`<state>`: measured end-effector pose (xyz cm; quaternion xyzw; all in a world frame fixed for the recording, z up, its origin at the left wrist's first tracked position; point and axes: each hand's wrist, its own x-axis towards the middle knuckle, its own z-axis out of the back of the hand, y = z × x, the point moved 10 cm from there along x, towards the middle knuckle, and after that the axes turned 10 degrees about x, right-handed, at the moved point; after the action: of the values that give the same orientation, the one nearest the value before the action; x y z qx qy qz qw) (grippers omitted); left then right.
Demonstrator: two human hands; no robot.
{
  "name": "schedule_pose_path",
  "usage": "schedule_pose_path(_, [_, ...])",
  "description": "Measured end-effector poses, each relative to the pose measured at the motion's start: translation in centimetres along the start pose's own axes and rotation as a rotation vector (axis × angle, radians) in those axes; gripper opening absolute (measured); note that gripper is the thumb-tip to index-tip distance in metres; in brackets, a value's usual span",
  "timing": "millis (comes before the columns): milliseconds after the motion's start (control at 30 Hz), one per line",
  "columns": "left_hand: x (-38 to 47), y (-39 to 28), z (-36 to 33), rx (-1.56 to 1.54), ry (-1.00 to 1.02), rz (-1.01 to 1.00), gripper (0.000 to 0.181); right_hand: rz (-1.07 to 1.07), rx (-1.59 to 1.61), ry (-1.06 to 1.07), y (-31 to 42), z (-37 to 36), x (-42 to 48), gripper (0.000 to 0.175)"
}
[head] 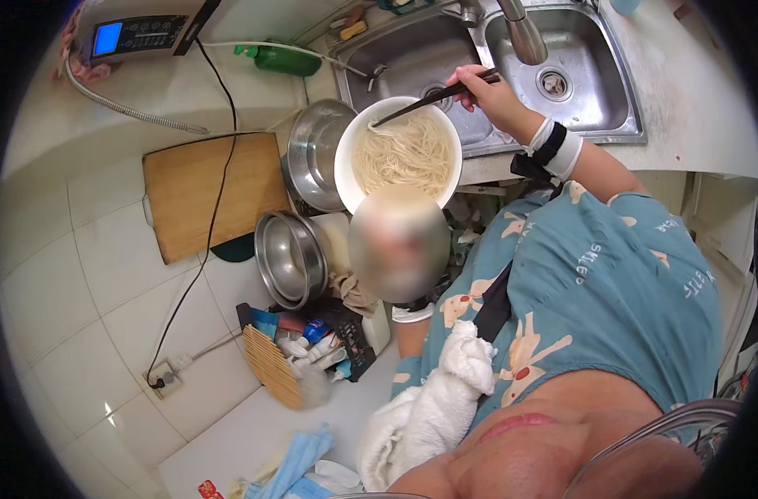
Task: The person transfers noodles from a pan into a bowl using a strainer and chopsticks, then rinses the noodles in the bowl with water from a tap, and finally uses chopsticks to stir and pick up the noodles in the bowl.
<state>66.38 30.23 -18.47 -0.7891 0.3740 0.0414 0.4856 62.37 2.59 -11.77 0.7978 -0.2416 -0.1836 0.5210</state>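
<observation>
My right hand (482, 93) grips a pair of dark chopsticks (438, 96). Their tips touch the noodles (407, 153) at the far left side of a white bowl (346, 159). Pale, thin noodles lie heaped in it. My left hand (399, 249) is at the bowl's near side, but a blurred round patch covers it, so its grip on the rim cannot be made out. The bowl overlaps the left edge of a steel double sink (410, 56) in the picture. A white band with a black strap (550, 146) wraps my right wrist.
Left of the bowl stand a steel basin (316, 143), nested steel bowls (288, 259) and a wooden board (217, 193). A black cord (220, 199) hangs before the board. A black basket (357, 337) holds bottles. The faucet (525, 37) rises beyond my right hand.
</observation>
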Motion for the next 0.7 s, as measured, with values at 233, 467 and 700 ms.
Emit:
schedule_pose_path(233, [-0.4,-2.0,-1.2,-0.024,0.007,-0.025,0.055,0.092,-0.079,0.014,1.1,-0.9,0.4,0.028])
schedule_pose_path(467, [0.5,-2.4,-1.2,-0.037,0.01,-0.028,0.054,0.038,0.028,0.022,1.3,-1.2,1.1,0.027])
schedule_pose_path(700, [1.2,-2.0,-1.5,-0.035,-0.011,-0.001,0.053,0.041,-0.013,0.056,2.3,-0.8,1.6,0.028])
